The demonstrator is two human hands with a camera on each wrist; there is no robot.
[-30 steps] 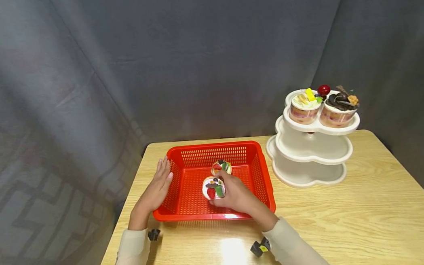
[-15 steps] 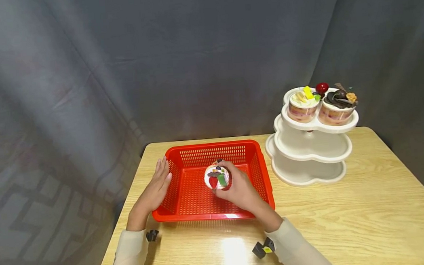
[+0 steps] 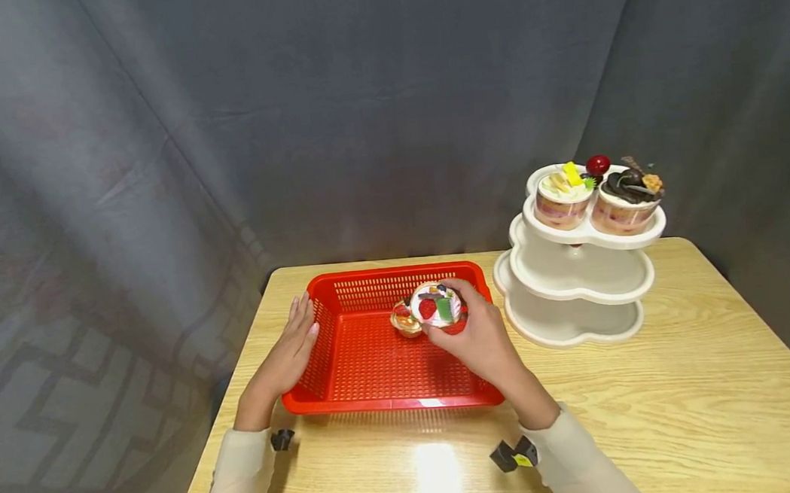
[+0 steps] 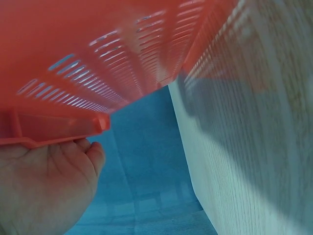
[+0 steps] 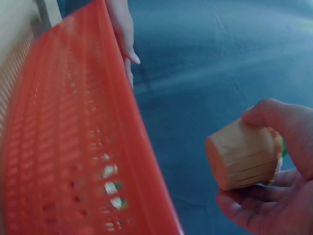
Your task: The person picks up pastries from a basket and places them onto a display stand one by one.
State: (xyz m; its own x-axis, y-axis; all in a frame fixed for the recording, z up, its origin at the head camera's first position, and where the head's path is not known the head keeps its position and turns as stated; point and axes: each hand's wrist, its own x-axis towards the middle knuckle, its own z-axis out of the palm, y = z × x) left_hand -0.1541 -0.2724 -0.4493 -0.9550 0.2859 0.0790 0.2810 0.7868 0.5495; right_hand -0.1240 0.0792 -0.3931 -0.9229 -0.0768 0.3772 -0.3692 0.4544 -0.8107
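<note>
My right hand [image 3: 478,339] grips a cupcake [image 3: 433,307] by its sides, above the right part of the red basket [image 3: 391,403]. White icing, a red strawberry and a green piece top it. In the right wrist view its tan paper cup [image 5: 244,154] shows between thumb and fingers, raised above the basket's rim. A second small cake [image 3: 406,321] with orange and red topping lies in the basket, partly hidden behind the held one. My left hand [image 3: 293,351] rests with straight fingers on the basket's left rim; in the left wrist view its palm [image 4: 49,186] is beneath that rim.
Right of the basket stands a white three-tier stand [image 3: 582,265]. Its top tier bears a cake cup with yellow topping [image 3: 564,200], one with chocolate topping [image 3: 626,201], and a red cherry [image 3: 597,165]. A grey curtain [image 3: 388,126] hangs behind the wooden table [image 3: 709,378].
My right hand has lifted the cupcake from low in the basket and carried it to the right and away from me. The second cake shows beside it. My left hand has stayed at the rim.
</note>
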